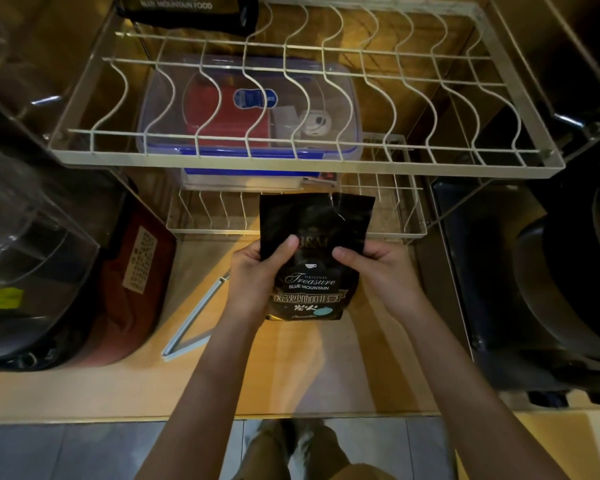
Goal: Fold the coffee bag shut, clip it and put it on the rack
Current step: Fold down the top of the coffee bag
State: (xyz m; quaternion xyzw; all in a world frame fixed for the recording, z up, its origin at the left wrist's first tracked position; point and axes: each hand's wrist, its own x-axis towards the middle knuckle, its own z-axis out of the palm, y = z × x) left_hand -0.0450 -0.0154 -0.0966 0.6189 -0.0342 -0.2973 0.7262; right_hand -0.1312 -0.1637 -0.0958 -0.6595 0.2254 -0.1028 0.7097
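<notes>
A black coffee bag [312,271] with "Treasure Blue Mountain" lettering stands upright above the wooden counter, its top edge open and slightly crumpled. My left hand [257,271] grips its left side with the thumb on the front. My right hand [378,268] holds its right side, thumb pressed on the front too. A long white sealing clip [194,317] lies open in a V on the counter, left of my left forearm. The white wire rack [291,157] stands just behind the bag, with a lower tier [222,216] under it.
A clear lidded box [250,109] with red contents sits under the rack's top tier. Another black bag [187,8] rests at the rack's far left. A red appliance [125,278] and clear jug [21,237] stand left; a dark pan [575,278] sits right.
</notes>
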